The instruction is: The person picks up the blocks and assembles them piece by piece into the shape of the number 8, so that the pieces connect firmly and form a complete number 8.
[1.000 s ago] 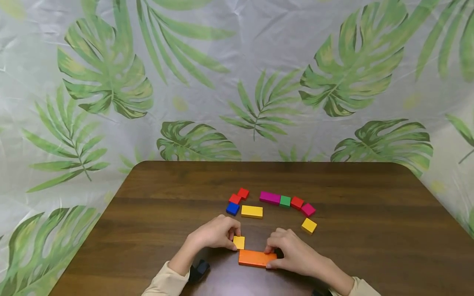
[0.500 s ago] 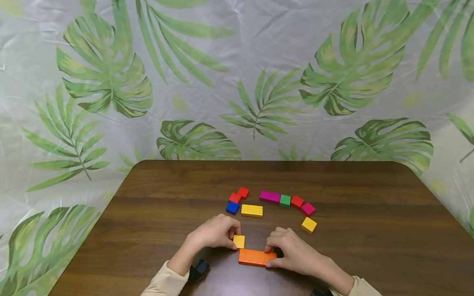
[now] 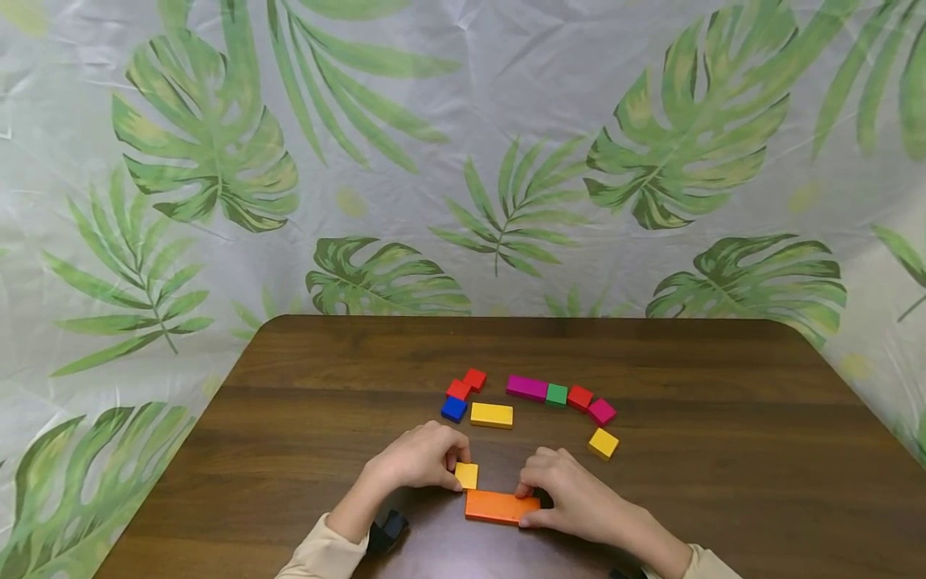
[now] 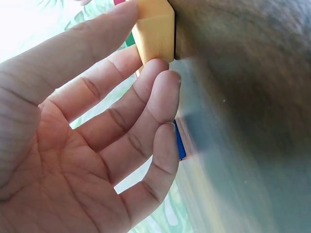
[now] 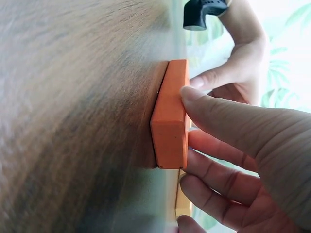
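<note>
My left hand (image 3: 423,456) pinches a small yellow block (image 3: 467,475) between thumb and fingers; in the left wrist view the thumb lies along one side of this yellow block (image 4: 155,34), fingertips at another. My right hand (image 3: 571,494) pinches the right end of a long orange block (image 3: 499,507). The right wrist view shows the orange block (image 5: 170,116) lying flat on the wood, the thumb on its near long side and the fingers behind. The small yellow block sits at the far left corner of the orange one.
Beyond the hands lie a longer yellow block (image 3: 492,416), a blue block (image 3: 454,408) and two red blocks (image 3: 459,390) in a slanting row. Farther right, a magenta bar (image 3: 527,388), green (image 3: 556,395), red (image 3: 580,397), magenta (image 3: 602,412) and yellow (image 3: 604,443) blocks curve across the table (image 3: 347,354).
</note>
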{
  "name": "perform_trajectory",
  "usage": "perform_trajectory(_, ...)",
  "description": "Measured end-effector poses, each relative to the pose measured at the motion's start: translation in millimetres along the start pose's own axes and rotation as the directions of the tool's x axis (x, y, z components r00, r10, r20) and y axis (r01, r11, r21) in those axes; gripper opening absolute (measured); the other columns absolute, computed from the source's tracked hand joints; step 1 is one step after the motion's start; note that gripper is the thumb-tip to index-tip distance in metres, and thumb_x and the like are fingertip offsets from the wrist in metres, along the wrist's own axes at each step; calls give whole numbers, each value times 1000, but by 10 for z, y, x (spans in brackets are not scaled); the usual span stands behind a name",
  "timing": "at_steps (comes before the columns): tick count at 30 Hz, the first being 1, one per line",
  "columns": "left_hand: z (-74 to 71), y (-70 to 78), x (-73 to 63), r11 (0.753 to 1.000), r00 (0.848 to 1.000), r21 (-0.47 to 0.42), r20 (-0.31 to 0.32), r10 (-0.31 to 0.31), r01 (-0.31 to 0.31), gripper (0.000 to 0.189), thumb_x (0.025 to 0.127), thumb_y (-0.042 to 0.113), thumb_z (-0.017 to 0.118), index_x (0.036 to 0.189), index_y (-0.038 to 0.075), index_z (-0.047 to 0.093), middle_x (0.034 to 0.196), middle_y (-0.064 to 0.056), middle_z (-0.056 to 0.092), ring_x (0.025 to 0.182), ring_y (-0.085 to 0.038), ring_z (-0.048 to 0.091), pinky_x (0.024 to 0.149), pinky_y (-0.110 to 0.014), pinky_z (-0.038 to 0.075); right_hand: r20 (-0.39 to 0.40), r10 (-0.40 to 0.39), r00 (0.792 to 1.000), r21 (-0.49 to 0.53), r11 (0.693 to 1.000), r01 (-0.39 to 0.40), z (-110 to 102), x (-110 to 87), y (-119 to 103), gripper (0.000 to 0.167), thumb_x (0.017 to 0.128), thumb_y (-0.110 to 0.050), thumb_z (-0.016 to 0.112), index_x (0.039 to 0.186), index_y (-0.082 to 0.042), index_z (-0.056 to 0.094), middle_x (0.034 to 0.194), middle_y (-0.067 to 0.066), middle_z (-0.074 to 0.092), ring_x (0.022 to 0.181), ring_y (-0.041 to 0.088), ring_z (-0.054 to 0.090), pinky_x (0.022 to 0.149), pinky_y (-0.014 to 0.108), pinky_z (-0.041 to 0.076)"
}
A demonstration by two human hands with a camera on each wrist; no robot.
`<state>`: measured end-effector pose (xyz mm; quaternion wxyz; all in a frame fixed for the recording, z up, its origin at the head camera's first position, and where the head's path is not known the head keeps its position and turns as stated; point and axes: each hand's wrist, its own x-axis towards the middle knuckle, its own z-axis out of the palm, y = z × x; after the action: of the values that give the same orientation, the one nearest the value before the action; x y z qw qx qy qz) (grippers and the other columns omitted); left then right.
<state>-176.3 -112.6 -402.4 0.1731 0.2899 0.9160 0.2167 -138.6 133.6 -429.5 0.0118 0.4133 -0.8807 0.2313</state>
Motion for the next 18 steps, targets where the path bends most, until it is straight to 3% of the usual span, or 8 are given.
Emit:
perform_trajectory(6,-8,2,-2,1000,1000,6,-2,-9,9,20,71,21,81,83,15,66,67,6,54,59,-2,44,54,-18,38,12,16,1000,-6,1000,-16,-3,-9,-19,20,78,-40,72,82,-22,64,78,-17,55,80,-3,41,76,24,37)
perform_trajectory(12,-62,-36,-20,1000,1000,-25,-15,17,-17,27,71,22,81,94,11,70,72,2,59,61,-2,46,54,-18,39,3,12,1000,-19,1000,-12,3,-11,-20,20,78,-39,73,83,-22,64,78,-17,55,80,-3,42,76,24,37)
perform_trajectory(16,-107,-130,-2,1000,994,-27,-109,-6,3,26,75,16,78,98,7,71,75,0,61,65,-6,49,57,-20,40,3,7,1000,-30,1000,-7,-1,-14,-21,20,78,-39,73,82,-22,64,78,-17,55,80,-3,42,75,23,37)
perform_trajectory(18,-111,-183,30,999,979,-13,-198,-51,49,24,76,14,76,98,5,71,78,-2,63,67,-8,51,59,-21,42,5,11,1000,-27,1000,-11,-6,-19,-22,19,77,-38,73,83,-22,64,78,-17,55,80,-3,42,76,24,37)
